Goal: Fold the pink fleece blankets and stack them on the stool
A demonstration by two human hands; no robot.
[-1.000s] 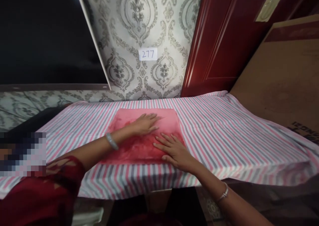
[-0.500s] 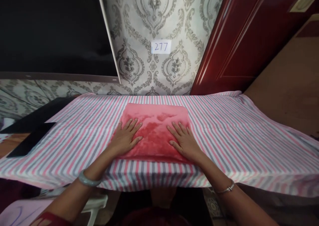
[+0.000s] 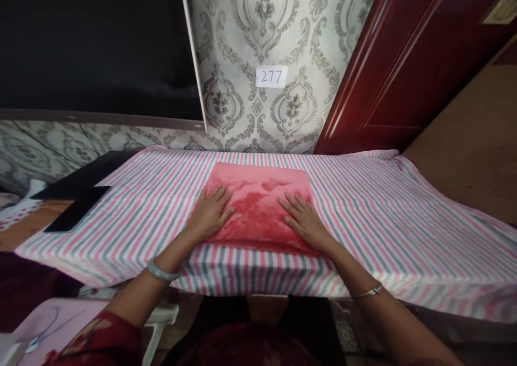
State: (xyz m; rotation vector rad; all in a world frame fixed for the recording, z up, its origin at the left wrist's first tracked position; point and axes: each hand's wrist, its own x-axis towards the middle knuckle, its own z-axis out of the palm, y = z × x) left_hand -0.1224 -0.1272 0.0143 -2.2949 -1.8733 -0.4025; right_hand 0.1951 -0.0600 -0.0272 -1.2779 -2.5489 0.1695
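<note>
A folded, plush red-pink cloth lies flat on the striped tablecloth, close to the table's front edge. Darker patches mark its pile. My left hand rests palm down on its left side, fingers stretched out and a little apart. On the right side, my right hand lies flat in the same way, its fingers pointing up and inward. Neither hand grips the cloth; both just touch its top. Whether it is a towel, a blanket or a cushion cover I cannot tell.
A dark flat panel lies on the table's left end. A large black television hangs at the upper left. A paper marked 277 is on the patterned wall, beside a dark red door. A pink stool stands lower left.
The camera view has shifted, so the whole scene sits slightly further right. Both hands stay flat on the red-pink cloth; the fingers of each look a little closer together.
</note>
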